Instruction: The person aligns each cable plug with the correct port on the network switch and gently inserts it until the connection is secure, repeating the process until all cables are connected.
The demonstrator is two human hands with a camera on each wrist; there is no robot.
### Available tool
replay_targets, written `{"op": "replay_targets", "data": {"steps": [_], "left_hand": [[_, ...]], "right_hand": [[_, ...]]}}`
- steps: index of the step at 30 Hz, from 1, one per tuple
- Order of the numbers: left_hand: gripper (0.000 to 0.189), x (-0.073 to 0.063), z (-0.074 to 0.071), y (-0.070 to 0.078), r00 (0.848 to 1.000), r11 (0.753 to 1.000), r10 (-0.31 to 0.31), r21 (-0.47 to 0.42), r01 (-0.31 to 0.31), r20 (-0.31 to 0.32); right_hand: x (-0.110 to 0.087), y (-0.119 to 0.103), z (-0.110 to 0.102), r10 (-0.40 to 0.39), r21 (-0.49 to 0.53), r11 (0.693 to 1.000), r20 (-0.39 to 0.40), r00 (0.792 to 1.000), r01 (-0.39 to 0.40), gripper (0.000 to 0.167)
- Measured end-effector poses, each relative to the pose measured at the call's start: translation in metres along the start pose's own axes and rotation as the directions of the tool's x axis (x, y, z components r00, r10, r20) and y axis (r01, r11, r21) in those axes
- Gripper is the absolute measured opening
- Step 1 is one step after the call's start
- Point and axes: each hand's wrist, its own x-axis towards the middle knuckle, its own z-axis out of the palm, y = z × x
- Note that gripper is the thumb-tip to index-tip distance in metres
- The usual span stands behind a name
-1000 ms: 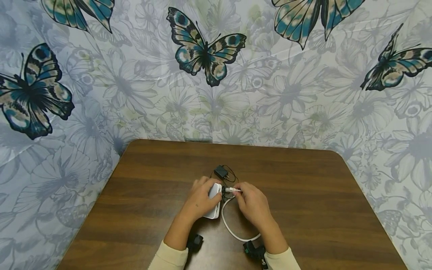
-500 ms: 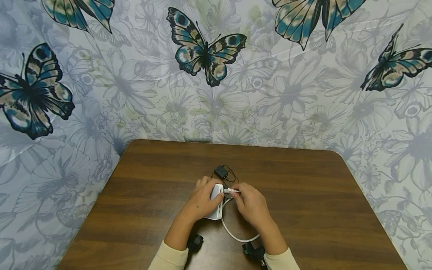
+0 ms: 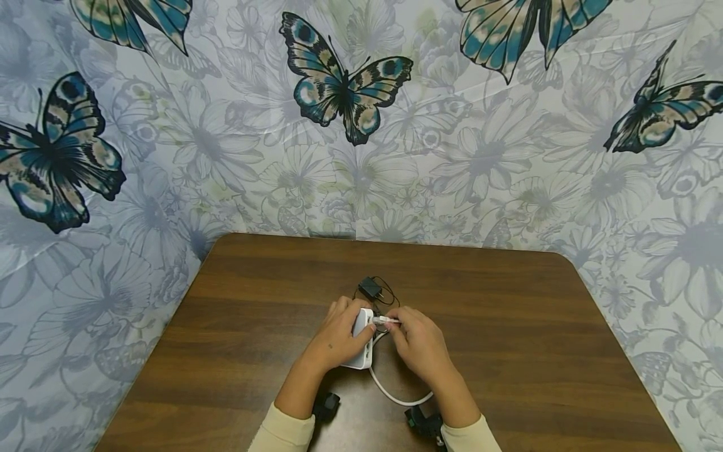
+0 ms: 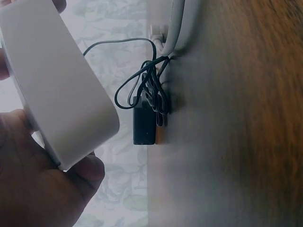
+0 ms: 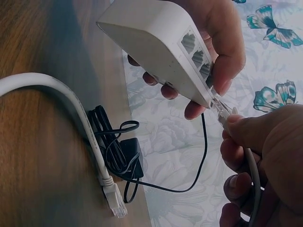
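My left hand (image 3: 339,333) grips a white network switch (image 5: 147,45), held tilted above the table, with a row of ports along one narrow side. In the right wrist view, my right hand (image 5: 279,151) pinches the clear plug (image 5: 221,111) of a white Ethernet cable (image 5: 254,175) between thumb and fingers. The plug's tip meets the port at the end of the row, beside the left thumb; how deep it sits I cannot tell. The cable's other plug (image 5: 116,201) hangs loose near the table. A thin black cord (image 5: 175,190) runs up to the switch.
A black power adapter (image 3: 369,288) with its bundled cord lies on the brown wooden table (image 3: 508,326) just beyond the hands. The white cable loops between the forearms. Black wrist cameras (image 3: 423,422) sit by the cuffs. Butterfly-patterned cloth (image 3: 361,176) hangs behind the table.
The switch has shifted slightly right and the right hand slightly left, closing the dark gap between plug and switch. Over the last half second, both hands have hardly moved.
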Motion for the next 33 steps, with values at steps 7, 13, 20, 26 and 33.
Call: {"op": "replay_targets", "data": {"steps": [7,13,20,26,33], "left_hand": [[0.033,-0.0004,-0.0001,0.0003,1.0,1.0,-0.005,0.001,0.005,0.02],[0.032,-0.0012,-0.0005,0.0016,0.999,1.0,-0.012,0.008,0.011,0.036],[0.033,-0.0022,-0.0005,0.0028,0.999,1.0,-0.014,0.013,0.014,0.045],[0.033,-0.0021,0.0003,0.0011,0.999,1.0,-0.016,0.016,0.016,0.051],[0.033,-0.0013,0.0007,-0.0003,0.998,1.0,-0.026,0.015,0.025,0.063]], "right_hand": [[0.0001,-0.0014,-0.0002,0.001,0.003,1.0,0.001,1.0,-0.001,0.012],[-0.0002,-0.0012,0.0003,0.001,0.004,1.0,0.006,1.0,-0.001,0.012],[-0.0012,-0.001,0.001,0.003,0.005,1.0,0.017,1.0,-0.003,0.012],[-0.0007,-0.0002,0.0024,-0.002,-0.004,1.0,0.019,1.0,0.002,0.012],[-0.0011,0.0004,0.0037,-0.032,-0.017,0.999,0.006,0.999,0.032,0.013]]}}
